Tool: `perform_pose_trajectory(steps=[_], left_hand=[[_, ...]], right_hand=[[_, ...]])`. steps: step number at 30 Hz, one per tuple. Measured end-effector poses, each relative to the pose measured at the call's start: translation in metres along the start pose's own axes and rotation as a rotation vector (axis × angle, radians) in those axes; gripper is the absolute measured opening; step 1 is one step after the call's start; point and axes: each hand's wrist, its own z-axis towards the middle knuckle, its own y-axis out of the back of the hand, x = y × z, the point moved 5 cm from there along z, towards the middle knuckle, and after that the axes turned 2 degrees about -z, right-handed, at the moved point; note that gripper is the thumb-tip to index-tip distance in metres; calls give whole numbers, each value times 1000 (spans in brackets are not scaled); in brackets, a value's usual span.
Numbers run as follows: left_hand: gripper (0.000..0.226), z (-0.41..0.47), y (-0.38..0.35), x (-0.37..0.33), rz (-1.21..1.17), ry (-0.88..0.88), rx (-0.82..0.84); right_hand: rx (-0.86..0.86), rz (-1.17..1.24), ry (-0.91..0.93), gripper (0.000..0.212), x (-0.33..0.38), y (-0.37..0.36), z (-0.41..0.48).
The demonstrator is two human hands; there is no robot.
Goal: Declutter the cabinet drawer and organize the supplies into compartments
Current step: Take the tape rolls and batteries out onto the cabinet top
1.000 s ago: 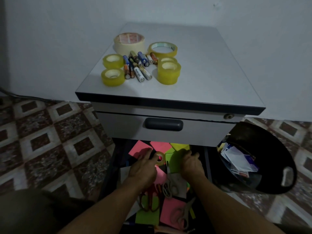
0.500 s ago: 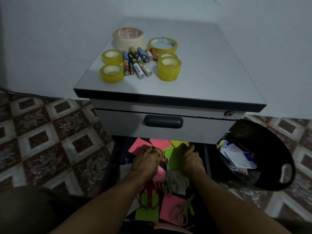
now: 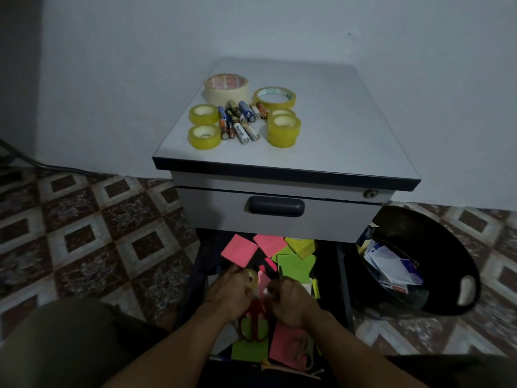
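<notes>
The lower cabinet drawer [image 3: 342, 264] stands pulled out, full of pink sticky notes [image 3: 239, 250], green sticky notes [image 3: 296, 266] and a yellow note block [image 3: 302, 245]. My left hand [image 3: 226, 292] grips a small clear tape roll [image 3: 252, 277] just above the clutter. Close beside it, my right hand [image 3: 292, 302] has its fingers curled; whether it holds anything is hidden. Red-handled scissors [image 3: 253, 326] lie between and below my hands. Grey scissors [image 3: 305, 350] rest on a pink note nearer me.
On the cabinet top [image 3: 349, 130] lie several tape rolls [image 3: 283, 130] and several batteries [image 3: 240, 121]. The upper drawer [image 3: 275, 206] is closed. A black bin [image 3: 436, 245] holding papers stands at the right on the tiled floor [image 3: 98, 233].
My left hand has lifted the small tape roll off the notes and drawn it back. My right hand left the green note and came in next to the left hand.
</notes>
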Motion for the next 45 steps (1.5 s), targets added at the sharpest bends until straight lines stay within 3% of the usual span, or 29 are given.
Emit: perform_pose_trajectory(steps=[4, 16, 20, 25, 29, 32, 34, 37, 40, 44, 45], left_hand=[[6, -10, -5, 3, 22, 15, 34], [23, -14, -7, 7, 94, 48, 17], [27, -15, -7, 8, 94, 56, 18], [25, -16, -7, 5, 101, 53, 11], [24, -18, -7, 5, 92, 52, 10], [24, -21, -7, 4, 63, 51, 4], [22, -24, -5, 3, 52, 52, -6], [18, -30, 2, -2, 22, 60, -18], [10, -38, 12, -12, 2, 64, 27], [33, -50, 41, -37, -20, 33, 118], [35, -55, 54, -45, -25, 13, 120]], right_hand=[[33, -62, 1, 25, -7, -14, -5], [14, -219, -267, 46, -39, -3, -15], [-44, -284, -253, 39, -33, -9, -19], [-65, -137, -147, 39, -5, -15, -30], [-67, -310, -228, 52, -15, -17, -25], [-136, -446, -186, 52, -14, -16, -22], [-216, -424, -166, 52, -12, -11, -22], [-132, -233, -267, 36, -15, -5, -29], [-138, -194, -261, 29, -12, 4, -35], [-267, -114, -166, 13, 5, 37, -37], [-246, -56, -185, 18, 11, 46, -39]])
